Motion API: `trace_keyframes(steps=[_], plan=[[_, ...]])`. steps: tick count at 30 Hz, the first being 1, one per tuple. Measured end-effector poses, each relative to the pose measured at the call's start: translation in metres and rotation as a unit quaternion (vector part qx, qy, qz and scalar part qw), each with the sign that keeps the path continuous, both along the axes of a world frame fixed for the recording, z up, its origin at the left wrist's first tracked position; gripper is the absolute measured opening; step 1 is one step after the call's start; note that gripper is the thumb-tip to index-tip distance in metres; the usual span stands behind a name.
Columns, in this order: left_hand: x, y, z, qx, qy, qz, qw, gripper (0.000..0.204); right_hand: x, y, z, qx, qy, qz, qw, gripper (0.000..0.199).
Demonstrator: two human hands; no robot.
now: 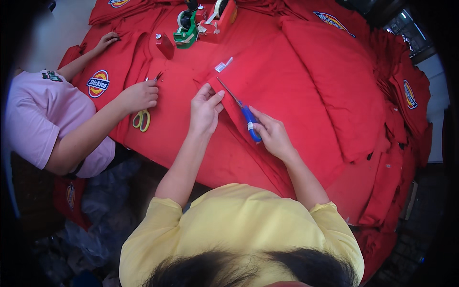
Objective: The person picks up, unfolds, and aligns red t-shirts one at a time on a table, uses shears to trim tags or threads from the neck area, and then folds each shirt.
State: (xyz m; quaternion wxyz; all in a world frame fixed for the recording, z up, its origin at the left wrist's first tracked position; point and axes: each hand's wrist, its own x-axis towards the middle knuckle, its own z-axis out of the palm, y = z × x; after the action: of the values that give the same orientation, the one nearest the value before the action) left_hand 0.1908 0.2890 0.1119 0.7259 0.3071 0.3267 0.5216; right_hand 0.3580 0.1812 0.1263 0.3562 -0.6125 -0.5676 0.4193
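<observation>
A large red garment point(315, 91) lies spread on the table in front of me, with a small white label point(221, 67) near its far left corner. My left hand point(204, 112) is closed in a pinch at the garment's left edge, thumb against fingers. In my right hand point(273, 134) is a pair of scissors point(249, 119) with blue handles. Their thin blades point away and to the left, tips just beyond my left fingertips. The blades look closed, lying over the red cloth.
To the left, a person in a pink shirt point(43, 110) has one hand point(138, 97) over yellow-handled scissors point(141, 119). A green tape dispenser point(186, 36), a red tape dispenser point(217, 24) and a small red box point(165, 45) stand at the back. Red garments point(406, 91) with badges pile up around.
</observation>
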Motion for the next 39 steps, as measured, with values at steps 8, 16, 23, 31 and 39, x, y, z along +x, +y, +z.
trace_keyframes(steps=[8, 16, 23, 31, 39], plan=[[0.005, -0.007, 0.013, 0.004, 0.027, -0.047, 0.999, 0.042, 0.006, 0.003, -0.011, 0.155, -0.088, 0.013, 0.984, 0.047], [0.006, -0.002, 0.013, 0.03, -0.006, -0.022, 0.999, 0.041, 0.01, 0.002, -0.002, -0.019, 0.059, -0.009, 0.998, 0.047], [0.01, -0.002, 0.019, 0.056, 0.023, -0.029, 0.998, 0.034, 0.012, -0.004, -0.008, 0.15, -0.109, 0.014, 0.983, 0.054], [0.014, -0.012, 0.022, 0.07, 0.076, -0.05, 0.993, 0.037, 0.015, -0.001, -0.013, 0.213, -0.102, -0.008, 0.972, 0.049], [0.007, -0.006, 0.015, 0.075, 0.093, -0.052, 0.991, 0.036, 0.012, -0.004, -0.012, 0.154, -0.062, -0.025, 0.986, 0.045]])
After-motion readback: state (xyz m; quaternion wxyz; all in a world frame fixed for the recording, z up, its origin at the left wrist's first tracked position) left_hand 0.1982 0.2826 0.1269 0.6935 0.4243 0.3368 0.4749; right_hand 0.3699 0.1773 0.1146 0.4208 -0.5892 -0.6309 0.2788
